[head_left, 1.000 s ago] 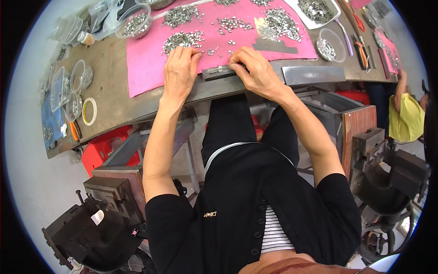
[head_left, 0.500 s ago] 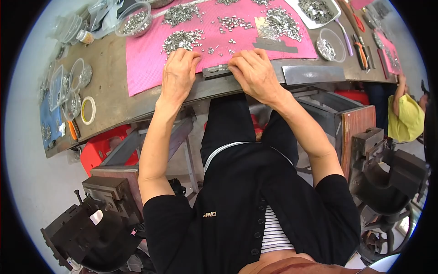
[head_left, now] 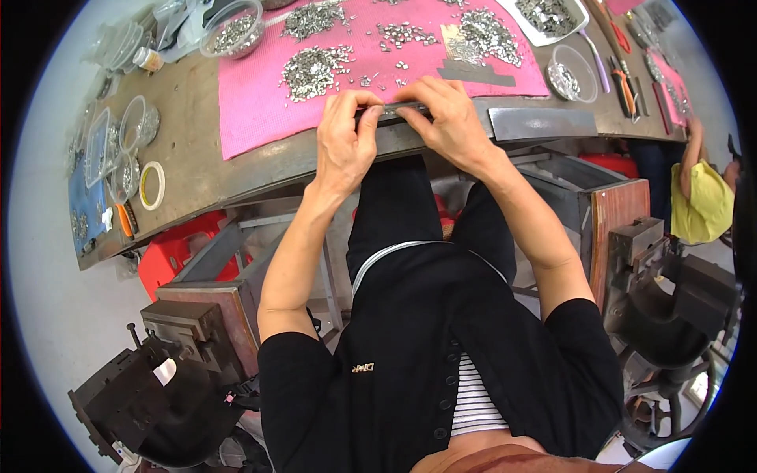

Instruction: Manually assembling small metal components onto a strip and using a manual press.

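At the front edge of the workbench, a narrow dark metal bar [head_left: 390,112] runs between my two hands. My left hand [head_left: 344,146] is closed on its left end, fingers over the top and thumb on the near side. The right end sits in the curled fingers and thumb of my right hand [head_left: 451,126]. Small shiny bits show on the bar between the thumbs, too small to make out. Just beyond lies a pink mat [head_left: 256,102] with a pile of small silvery metal pieces [head_left: 314,72] and a few loose ones near my fingertips.
More metal pieces [head_left: 490,39] lie farther back on the mat. Tubs [head_left: 571,76] of parts, orange-handled pliers [head_left: 624,94] and a flat metal plate [head_left: 542,124] are at right. A tape roll [head_left: 152,188] lies left. Someone in a yellow top [head_left: 700,201] is at far right.
My left hand has moved right and slightly nearer, from beside the pile onto the bar's left end. My right hand has shifted only a little, and the bar sits slightly farther from me.
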The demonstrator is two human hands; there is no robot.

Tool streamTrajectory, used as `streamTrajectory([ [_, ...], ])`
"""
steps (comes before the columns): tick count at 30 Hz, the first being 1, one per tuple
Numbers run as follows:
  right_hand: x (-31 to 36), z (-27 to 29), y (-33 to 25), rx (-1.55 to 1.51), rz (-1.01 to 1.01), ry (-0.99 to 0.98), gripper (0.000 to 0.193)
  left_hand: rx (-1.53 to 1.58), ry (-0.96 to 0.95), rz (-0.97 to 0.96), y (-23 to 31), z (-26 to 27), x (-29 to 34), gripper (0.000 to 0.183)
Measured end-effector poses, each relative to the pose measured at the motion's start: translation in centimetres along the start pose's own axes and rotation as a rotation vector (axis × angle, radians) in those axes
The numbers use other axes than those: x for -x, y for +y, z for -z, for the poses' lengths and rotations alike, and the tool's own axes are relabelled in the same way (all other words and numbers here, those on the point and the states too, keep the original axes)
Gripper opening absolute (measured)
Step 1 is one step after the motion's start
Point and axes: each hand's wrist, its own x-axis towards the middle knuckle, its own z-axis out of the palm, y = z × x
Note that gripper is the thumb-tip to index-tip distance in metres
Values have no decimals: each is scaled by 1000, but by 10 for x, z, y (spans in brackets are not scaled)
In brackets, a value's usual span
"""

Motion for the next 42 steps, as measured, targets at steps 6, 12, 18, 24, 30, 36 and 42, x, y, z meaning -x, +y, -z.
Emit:
streamTrajectory([
  [6,-19,8,26,-86,-149,-64,12,-80,23,-170,-10,-13,3,10],
  [12,-27,0,40,82,-70,-104,12,-165,22,-234,-10,-16,2,12],
  [18,-27,1,43,110,-48,-132,10,-289,17,-320,-3,-13,-1,17],
  [24,-33,5,47,137,8,-184,12,-289,-34,-416,-8,-3,-5,16],
  [30,-37,10,45,131,-27,-241,12,-270,-122,-432,-7,8,-11,14],
  [36,-29,20,29,-29,-43,-154,10,-307,-175,-249,-13,12,-45,10],
  [42,1,8,12,-91,-45,-44,10,-532,-350,-348,-24,7,-66,11],
])
